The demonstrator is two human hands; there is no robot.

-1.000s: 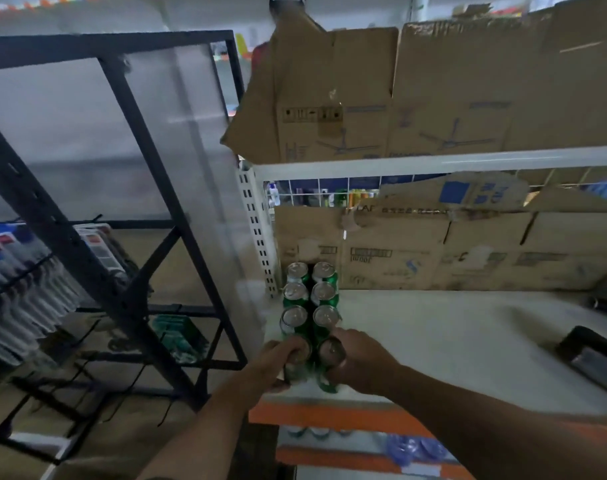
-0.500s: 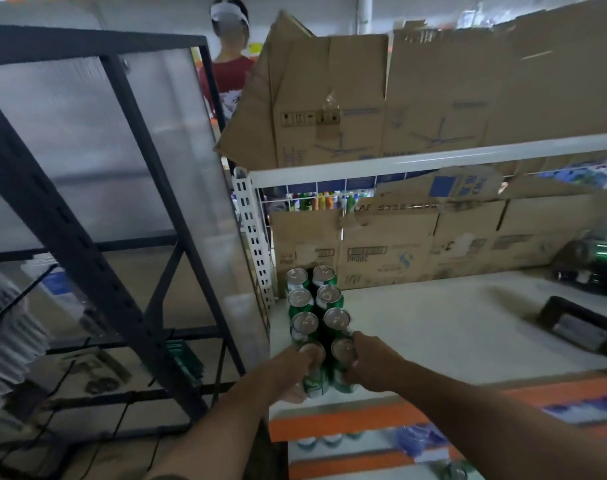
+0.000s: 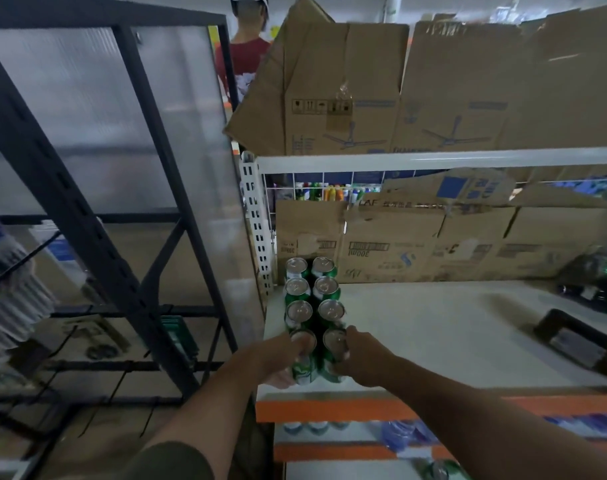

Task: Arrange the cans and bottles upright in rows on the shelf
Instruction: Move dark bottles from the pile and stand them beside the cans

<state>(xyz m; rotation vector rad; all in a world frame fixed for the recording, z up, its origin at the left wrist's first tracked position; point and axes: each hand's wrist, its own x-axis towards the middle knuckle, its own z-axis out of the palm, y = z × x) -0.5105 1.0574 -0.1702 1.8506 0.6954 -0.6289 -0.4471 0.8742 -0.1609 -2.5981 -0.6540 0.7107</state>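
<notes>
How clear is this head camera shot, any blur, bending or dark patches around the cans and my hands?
Head view: dim; the green cans are fairly sharp at centre; the left hand gripping the front left can and right hand gripping the front right can are shadowed; the black rack is smeared and leans with wide-angle distortion; dark items far right are blurred.

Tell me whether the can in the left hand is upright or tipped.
Upright: the can in the left hand shows its silver top facing up, like the cans behind.
</notes>
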